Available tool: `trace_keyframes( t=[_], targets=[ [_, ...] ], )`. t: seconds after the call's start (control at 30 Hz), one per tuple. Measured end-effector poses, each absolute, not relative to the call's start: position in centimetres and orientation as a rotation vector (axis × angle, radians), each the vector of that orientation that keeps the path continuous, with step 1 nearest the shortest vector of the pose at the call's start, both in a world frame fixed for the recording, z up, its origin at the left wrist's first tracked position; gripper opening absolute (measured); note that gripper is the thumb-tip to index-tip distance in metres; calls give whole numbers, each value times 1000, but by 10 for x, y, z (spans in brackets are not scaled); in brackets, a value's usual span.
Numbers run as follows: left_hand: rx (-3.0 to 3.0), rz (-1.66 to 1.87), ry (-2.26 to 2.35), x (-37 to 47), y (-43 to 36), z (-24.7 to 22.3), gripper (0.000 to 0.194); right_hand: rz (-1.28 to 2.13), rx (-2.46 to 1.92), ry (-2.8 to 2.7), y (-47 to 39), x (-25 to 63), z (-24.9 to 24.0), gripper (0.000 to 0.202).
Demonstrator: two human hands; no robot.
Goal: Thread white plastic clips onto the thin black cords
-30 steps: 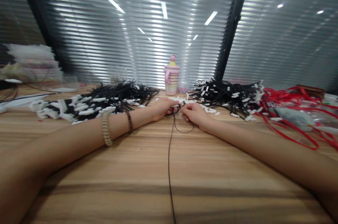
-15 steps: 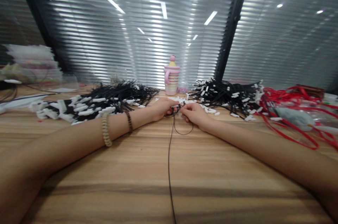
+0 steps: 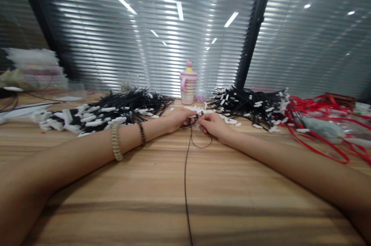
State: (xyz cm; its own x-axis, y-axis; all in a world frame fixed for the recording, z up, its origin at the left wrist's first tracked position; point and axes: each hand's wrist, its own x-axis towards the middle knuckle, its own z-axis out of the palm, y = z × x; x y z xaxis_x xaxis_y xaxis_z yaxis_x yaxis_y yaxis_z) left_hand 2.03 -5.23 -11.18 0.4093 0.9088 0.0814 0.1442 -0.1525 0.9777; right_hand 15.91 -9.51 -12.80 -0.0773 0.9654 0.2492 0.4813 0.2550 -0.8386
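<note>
Near the middle of the wooden table [image 3: 156, 195], my left hand [image 3: 177, 119] is closed, thumb and fingers pinching a thin black cord [image 3: 186, 184]. Close beside it on the right, my right hand [image 3: 213, 125] pinches the same cord with its fingertips. A small loop of the cord hangs below the hands, and one long strand runs down to the table's near edge. The cord looks bunched or knotted between the fingertips; its details are too small to make out. Small white pieces [image 3: 230, 121] lie just behind and beside the hands.
A heap of black cords with white ends [image 3: 136, 101] lies at left, and another black heap [image 3: 249, 103] at right. Red straps [image 3: 315, 105] and clear plastic packaging [image 3: 324, 128] lie far right. A pink and cream cup [image 3: 188, 87] stands behind the hands, before window blinds.
</note>
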Motion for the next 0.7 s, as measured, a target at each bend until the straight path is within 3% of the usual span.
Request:
trace_keyframes(
  t=[0.7],
  targets=[
    [1624,887,936,20,-54,-112,21,753,-1348,-1662,-97,159,-127,20]
  ],
)
